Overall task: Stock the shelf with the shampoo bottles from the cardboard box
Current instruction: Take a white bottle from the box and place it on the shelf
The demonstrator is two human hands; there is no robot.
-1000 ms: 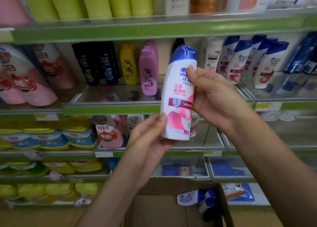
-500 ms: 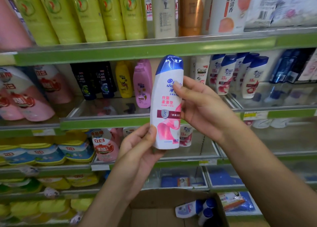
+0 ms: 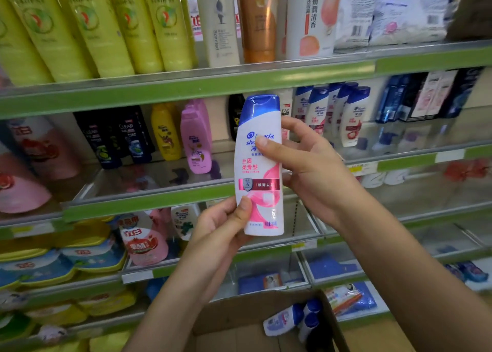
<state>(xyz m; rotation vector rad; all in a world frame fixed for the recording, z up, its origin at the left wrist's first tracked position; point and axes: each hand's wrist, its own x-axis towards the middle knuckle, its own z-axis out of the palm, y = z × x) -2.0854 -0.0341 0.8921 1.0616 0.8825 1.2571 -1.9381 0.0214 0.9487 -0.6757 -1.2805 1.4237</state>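
A white shampoo bottle (image 3: 259, 170) with a blue cap and pink label stands upright in front of the middle shelf (image 3: 149, 201). My left hand (image 3: 222, 228) grips its lower end, thumb on the front. My right hand (image 3: 306, 162) holds its upper right side, thumb across the logo. Matching white bottles with blue caps (image 3: 332, 112) stand in a row on the middle shelf to the right. The cardboard box (image 3: 234, 319) lies open below, with a few more of these bottles (image 3: 292, 319) lying in its right corner.
Black, yellow and pink bottles (image 3: 195, 136) stand at the back left of the middle shelf, with bare glass in front of them. Yellow tubes (image 3: 101, 27) fill the top shelf. Pink refill pouches (image 3: 24, 170) sit at far left. Packets crowd the lower shelves.
The view tilted upward, so the shelves sit lower in frame. The bottle turned more upright and shifted slightly left of the matching row; both hands keep their hold.
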